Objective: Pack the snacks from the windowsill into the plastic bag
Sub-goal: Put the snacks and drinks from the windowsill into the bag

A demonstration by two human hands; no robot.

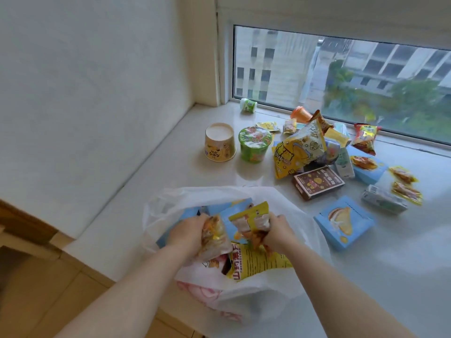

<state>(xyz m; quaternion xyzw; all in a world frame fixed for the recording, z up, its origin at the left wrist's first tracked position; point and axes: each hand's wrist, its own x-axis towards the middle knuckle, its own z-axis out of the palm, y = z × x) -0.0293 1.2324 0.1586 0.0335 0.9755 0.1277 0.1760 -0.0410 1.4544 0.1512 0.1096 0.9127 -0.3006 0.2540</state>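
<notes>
A white plastic bag (275,291) lies open on the windowsill (151,198) near its front edge. Blue boxes and a yellow chip packet (258,263) show inside it. My left hand (189,234) grips a clear snack packet (214,236) over the bag's mouth. My right hand (278,231) grips a yellow-topped snack packet (251,222) beside it, also above the bag. Further back lie loose snacks: a yellow popcorn bag (299,148), a brown box (318,182), a blue box (344,222).
Two cups stand at the back left: a yellow paper cup (219,142) and a green noodle cup (253,143). A small green bottle (247,104) and an orange cup (301,114) sit by the window. A red packet (364,137) and small yellow packets (405,182) lie right.
</notes>
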